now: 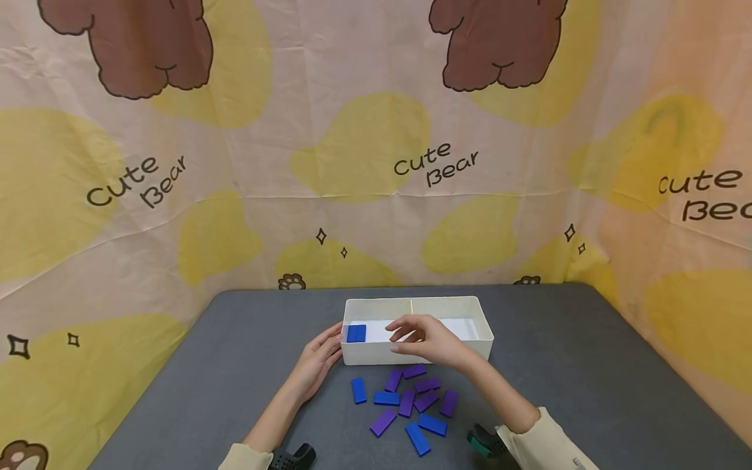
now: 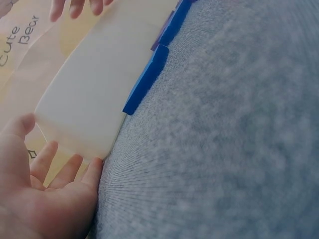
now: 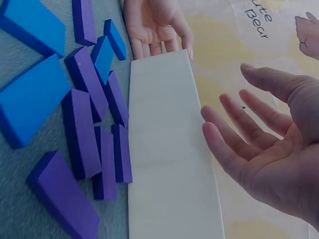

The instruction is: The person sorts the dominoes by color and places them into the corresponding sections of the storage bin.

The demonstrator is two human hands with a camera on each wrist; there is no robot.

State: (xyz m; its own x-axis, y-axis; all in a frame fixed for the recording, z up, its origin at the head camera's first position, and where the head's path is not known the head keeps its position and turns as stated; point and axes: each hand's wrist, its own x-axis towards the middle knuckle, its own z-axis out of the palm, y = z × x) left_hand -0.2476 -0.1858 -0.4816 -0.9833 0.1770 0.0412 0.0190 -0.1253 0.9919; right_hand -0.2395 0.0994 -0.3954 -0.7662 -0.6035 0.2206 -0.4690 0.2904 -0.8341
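A white box [image 1: 376,355] with a divider stands on the grey table; two blue blocks [image 1: 356,333] lie side by side at its left end. My left hand [image 1: 317,361] touches the box's left end, its fingers extended against the wall in the left wrist view. Over the front rim hovers my right hand [image 1: 433,341], fingers loosely bent; the right wrist view shows nothing between the fingers and thumb. Several purple blocks [image 1: 426,401] and several blue blocks [image 1: 432,425] are scattered on the table in front of the box.
The grey table [image 1: 247,365] extends to both sides of the box. Behind it hangs a patterned cloth [image 1: 352,215] with bears and yellow patches. A dark wrist strap [image 1: 294,457] shows near the left sleeve, another [image 1: 487,441] by the right one.
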